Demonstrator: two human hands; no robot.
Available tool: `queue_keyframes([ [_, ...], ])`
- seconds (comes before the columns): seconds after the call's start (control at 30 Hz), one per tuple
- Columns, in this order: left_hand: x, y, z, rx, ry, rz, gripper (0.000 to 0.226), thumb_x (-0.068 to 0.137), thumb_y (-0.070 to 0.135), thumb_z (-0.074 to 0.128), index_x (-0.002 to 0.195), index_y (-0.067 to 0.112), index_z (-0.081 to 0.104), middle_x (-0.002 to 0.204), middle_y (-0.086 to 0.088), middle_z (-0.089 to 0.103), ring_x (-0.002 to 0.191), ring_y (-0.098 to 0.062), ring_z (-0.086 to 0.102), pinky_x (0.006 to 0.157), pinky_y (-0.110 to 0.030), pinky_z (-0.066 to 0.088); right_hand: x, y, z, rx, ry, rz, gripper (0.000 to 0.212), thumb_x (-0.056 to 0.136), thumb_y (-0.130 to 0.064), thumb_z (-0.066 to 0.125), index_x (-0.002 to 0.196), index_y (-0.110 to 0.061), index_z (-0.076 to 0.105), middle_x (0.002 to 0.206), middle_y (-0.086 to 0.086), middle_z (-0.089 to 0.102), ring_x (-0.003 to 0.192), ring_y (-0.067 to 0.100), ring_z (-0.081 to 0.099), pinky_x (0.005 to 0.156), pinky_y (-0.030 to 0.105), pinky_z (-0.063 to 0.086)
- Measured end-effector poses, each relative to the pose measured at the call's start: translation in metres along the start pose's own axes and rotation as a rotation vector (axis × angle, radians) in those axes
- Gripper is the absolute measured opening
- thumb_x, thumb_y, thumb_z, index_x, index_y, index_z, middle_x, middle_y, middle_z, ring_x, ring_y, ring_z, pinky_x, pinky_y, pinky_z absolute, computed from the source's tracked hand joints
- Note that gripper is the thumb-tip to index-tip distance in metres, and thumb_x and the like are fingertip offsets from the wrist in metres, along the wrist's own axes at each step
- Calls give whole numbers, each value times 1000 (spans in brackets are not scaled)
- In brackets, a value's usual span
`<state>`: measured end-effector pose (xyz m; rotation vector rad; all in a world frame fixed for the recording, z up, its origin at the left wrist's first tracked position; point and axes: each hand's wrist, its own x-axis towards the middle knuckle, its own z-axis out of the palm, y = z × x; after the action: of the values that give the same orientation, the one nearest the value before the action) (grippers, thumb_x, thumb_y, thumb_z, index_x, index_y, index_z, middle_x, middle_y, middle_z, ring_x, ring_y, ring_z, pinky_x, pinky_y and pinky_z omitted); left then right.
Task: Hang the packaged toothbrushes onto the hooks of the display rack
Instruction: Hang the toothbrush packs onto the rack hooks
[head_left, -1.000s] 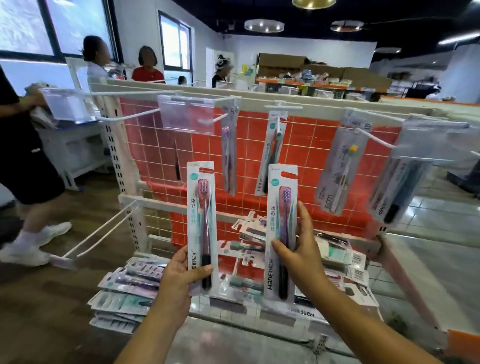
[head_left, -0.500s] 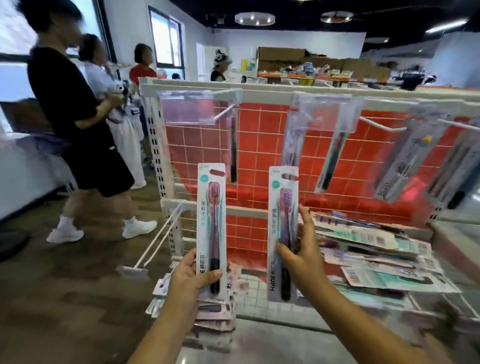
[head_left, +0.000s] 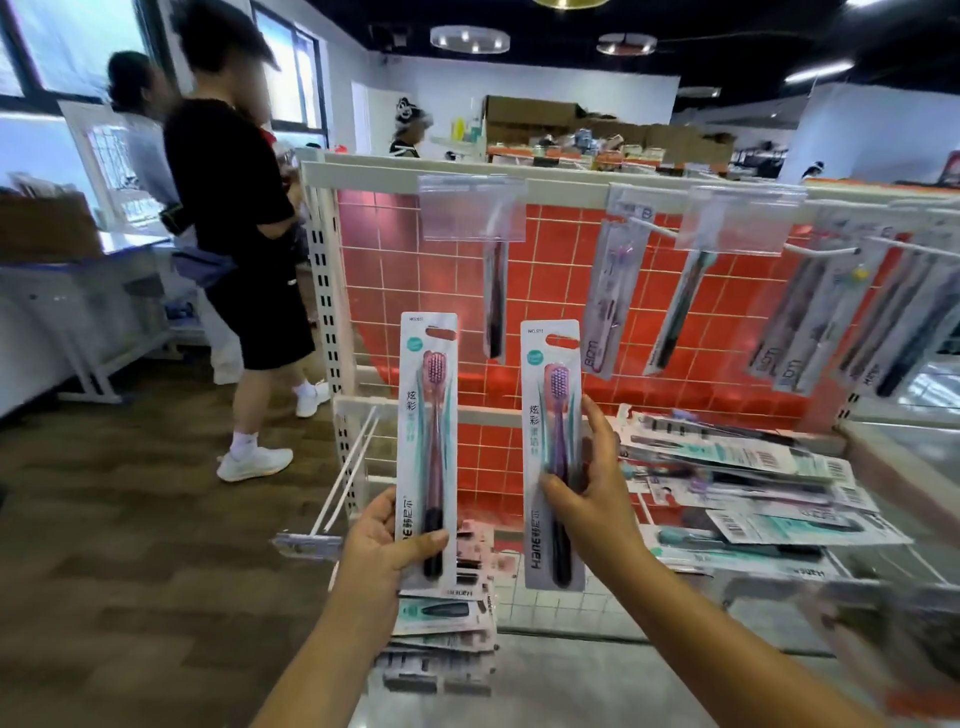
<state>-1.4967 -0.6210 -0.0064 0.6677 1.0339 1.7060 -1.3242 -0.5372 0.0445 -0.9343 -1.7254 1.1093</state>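
You've swung left since a moment ago, so the rack's left post has slid toward mid-view while both packs stay upright in front of you. Your left hand (head_left: 382, 545) pinches the pink toothbrush pack (head_left: 427, 452) low down, and your right hand (head_left: 587, 499) grips the purple toothbrush pack (head_left: 553, 457) at mid-length. Both long axes stand vertical, hang-slots on top, with the free hook (head_left: 821, 248) up and to the right, nearer your right hand.
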Motion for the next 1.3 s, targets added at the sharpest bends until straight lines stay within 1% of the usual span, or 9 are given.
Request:
queue_keyframes([
  [0.13, 0, -2, -6, -10, -7, -12, 78, 38, -1, 85, 112, 2, 57, 100, -22, 69, 92, -39, 67, 77, -48, 57, -2, 6, 4, -42, 29, -2, 78, 88, 3, 55, 145, -31, 15, 113, -25, 43, 104, 9, 57, 88, 33, 53],
  [0.27, 0, -3, -11, -18, -7, -9, 70, 49, -15, 76, 114, 2, 56, 100, -21, 70, 92, -37, 67, 76, -47, 57, -5, 8, 6, -40, 16, 11, 77, 88, 3, 55, 144, -34, 17, 121, -12, 47, 105, 12, 58, 74, 20, 54],
  [0.37, -1, -1, -11, -26, -14, -13, 62, 55, -12, 69, 113, 4, 56, 101, -20, 70, 93, -36, 67, 77, -47, 57, -8, 10, 7, -55, 38, 24, 77, 88, 3, 56, 144, -33, 17, 132, -2, 45, 113, 18, 56, 83, 29, 54],
  [0.5, -4, -1, -12, -27, -3, -8, 61, 55, -8, 70, 113, 4, 56, 99, -19, 70, 91, -34, 68, 77, -48, 57, -14, 8, 10, -62, 39, 26, 75, 88, 4, 55, 145, -29, 18, 117, -19, 47, 105, 9, 58, 82, 26, 54],
  [0.73, -11, 3, -11, -105, -11, -31, 92, 26, 19, 95, 109, 3, 58, 97, -19, 71, 86, -31, 70, 62, -36, 58, -17, 5, 11, -29, 23, 63, 77, 88, 4, 54, 144, -33, 16, 117, -15, 45, 108, 12, 53, 88, 36, 50],
  [0.9, -2, 14, -6, -45, -14, 22, 59, 57, 2, 74, 113, 5, 57, 98, -15, 72, 89, -27, 70, 74, -40, 59, -19, 5, 10, 1, 25, 55, 79, 88, 4, 54, 144, -36, 15, 112, -30, 40, 112, 13, 51, 92, 39, 49],
  [1.0, 12, 26, 5, -2, -30, 75, 52, 61, 1, 66, 111, 11, 58, 98, -12, 72, 92, -25, 69, 81, -40, 56, -20, 4, 7, -12, 18, 56, 78, 89, 2, 55, 138, -43, 16, 110, -33, 39, 111, 12, 51, 92, 43, 49],
  [1.2, 34, 42, 27, -26, -67, 109, 52, 63, 1, 64, 114, 9, 55, 102, -16, 69, 91, -26, 69, 81, -41, 56, -18, 2, -4, 39, 36, 33, 71, 87, 5, 55, 126, -48, 26, 118, -16, 48, 116, 18, 54, 92, 39, 52],
  [1.3, 39, 47, 36, -62, -89, 133, 49, 65, 3, 62, 113, 9, 54, 102, -14, 69, 94, -27, 67, 84, -42, 55, -19, 5, -7, 40, 44, 29, 72, 87, 7, 55, 122, -50, 28, 122, -13, 48, 119, 20, 53, 96, 47, 48],
])
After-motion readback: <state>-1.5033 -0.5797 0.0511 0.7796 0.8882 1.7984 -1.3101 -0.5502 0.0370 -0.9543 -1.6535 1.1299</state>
